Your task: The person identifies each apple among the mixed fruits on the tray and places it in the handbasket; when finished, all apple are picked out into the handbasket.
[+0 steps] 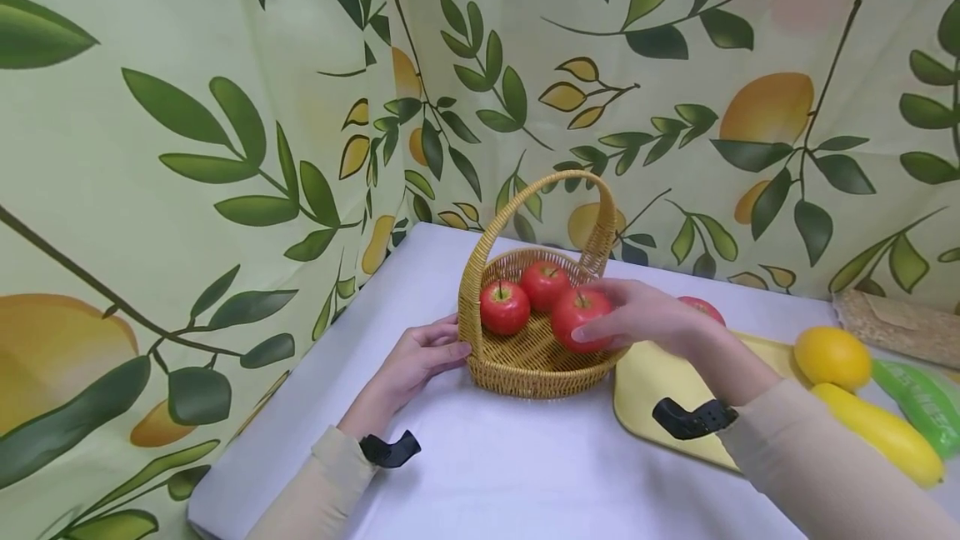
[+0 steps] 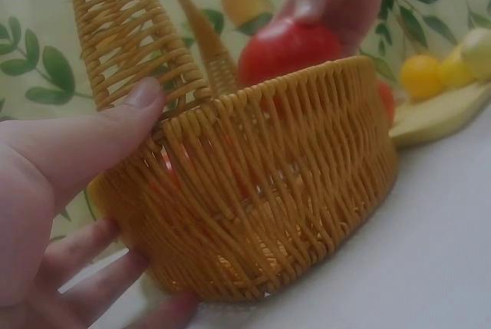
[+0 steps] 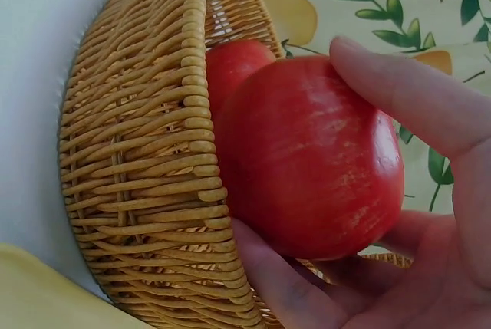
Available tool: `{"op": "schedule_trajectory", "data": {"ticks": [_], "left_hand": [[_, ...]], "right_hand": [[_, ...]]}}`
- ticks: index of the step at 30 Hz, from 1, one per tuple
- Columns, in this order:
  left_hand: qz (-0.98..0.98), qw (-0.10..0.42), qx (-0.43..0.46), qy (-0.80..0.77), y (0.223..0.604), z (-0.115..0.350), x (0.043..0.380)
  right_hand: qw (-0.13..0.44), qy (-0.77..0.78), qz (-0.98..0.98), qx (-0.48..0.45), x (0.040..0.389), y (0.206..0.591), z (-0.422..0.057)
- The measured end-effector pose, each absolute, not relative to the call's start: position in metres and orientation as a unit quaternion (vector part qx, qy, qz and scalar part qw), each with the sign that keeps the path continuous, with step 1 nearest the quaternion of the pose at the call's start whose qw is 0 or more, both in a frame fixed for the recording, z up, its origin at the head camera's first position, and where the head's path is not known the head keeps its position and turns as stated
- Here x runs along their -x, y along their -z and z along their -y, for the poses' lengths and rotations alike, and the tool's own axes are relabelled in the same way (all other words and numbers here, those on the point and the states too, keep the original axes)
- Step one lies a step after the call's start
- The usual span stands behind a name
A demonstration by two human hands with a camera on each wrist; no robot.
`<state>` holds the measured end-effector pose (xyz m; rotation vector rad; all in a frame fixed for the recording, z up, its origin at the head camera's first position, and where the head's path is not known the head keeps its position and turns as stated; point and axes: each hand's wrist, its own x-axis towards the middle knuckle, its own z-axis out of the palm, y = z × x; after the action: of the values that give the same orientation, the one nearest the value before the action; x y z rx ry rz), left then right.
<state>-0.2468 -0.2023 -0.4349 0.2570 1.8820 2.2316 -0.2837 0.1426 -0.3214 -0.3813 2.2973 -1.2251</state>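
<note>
A wicker basket (image 1: 536, 382) with a tall arched handle stands on the white table. Two red apples, a left one (image 1: 504, 308) and one behind it (image 1: 544, 284), lie inside. My left hand (image 1: 420, 361) holds the basket's left end, its thumb at the foot of the handle and its fingers (image 2: 100, 283) along the outer wall. With my right hand (image 1: 637, 315) I grip a third red apple (image 3: 314, 160) between thumb and fingers, at the basket's right rim and partly inside it. The handle arches above, behind this hand.
Right of the basket lies a yellow board (image 1: 652, 382), with another red apple (image 1: 702, 307) partly hidden behind my right wrist. Further right are an orange fruit (image 1: 832, 357), a long yellow fruit or vegetable (image 1: 877, 432) and a green package (image 1: 922, 407). Leaf-patterned cloth (image 1: 675, 107) hangs behind the table.
</note>
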Motion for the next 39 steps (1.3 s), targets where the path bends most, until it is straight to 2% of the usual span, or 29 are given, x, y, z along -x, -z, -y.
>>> {"op": "schedule_trajectory", "data": {"ticks": [39], "left_hand": [[-0.643,0.104,-0.082,-0.754,0.434,0.202,0.247]], "right_hand": [[0.267,0.337,-0.883,0.188,0.3,0.32,-0.126]]}}
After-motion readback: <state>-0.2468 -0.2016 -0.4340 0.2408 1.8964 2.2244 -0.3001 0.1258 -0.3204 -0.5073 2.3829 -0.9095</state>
